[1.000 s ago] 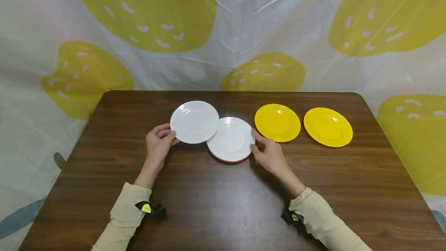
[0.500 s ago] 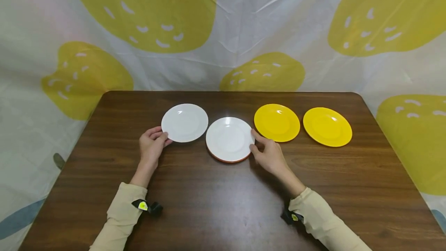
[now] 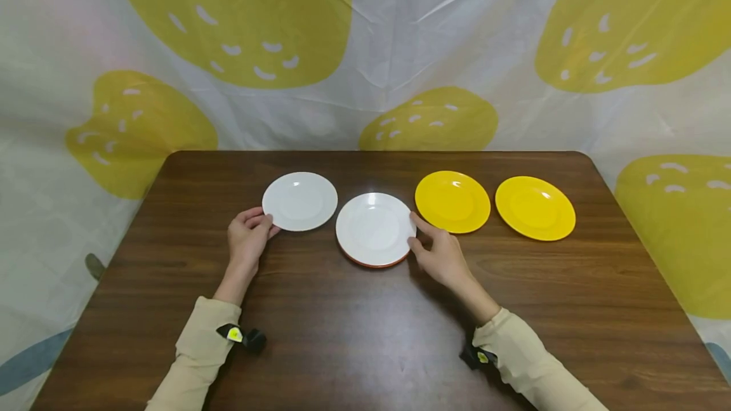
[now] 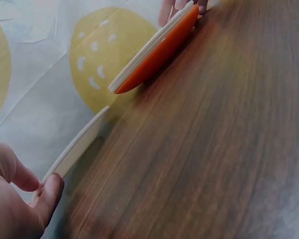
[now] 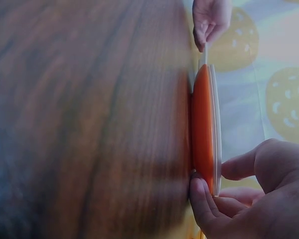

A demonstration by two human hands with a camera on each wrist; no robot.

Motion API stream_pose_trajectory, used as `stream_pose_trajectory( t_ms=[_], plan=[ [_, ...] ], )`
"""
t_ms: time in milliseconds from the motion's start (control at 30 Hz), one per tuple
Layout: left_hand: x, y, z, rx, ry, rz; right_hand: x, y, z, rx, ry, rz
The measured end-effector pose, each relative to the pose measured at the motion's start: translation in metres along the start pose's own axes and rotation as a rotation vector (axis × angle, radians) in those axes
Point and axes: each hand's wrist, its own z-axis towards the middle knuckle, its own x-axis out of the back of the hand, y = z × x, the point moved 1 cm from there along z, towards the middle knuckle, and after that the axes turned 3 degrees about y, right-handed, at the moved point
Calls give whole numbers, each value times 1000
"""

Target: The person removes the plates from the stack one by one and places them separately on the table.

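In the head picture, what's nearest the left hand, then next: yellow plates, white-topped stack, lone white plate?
1. Lone white plate, in the left hand
2. White-topped stack, middle
3. Inner yellow plate, right
4. Outer yellow plate, far right

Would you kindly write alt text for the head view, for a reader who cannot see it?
A person's left grip holds a white plate by its edge, while the right grip holds a white-topped, orange-bottomed stack of plates. Two yellow plates lie to the right on a brown table, before a cloth printed with yellow fruit.
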Motion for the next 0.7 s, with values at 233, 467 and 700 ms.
stream_pose_trajectory(
  t_ms=[233, 467, 700],
  plan=[
    [-3, 3, -3, -13, 39, 121, -1, 1, -1, 23, 14, -7],
    [-5, 10, -11, -31, 19, 190, -1, 0, -2, 40, 32, -23],
    [-10, 13, -16, -78, 22, 246, -2, 0, -1, 46, 35, -9]
  ],
)
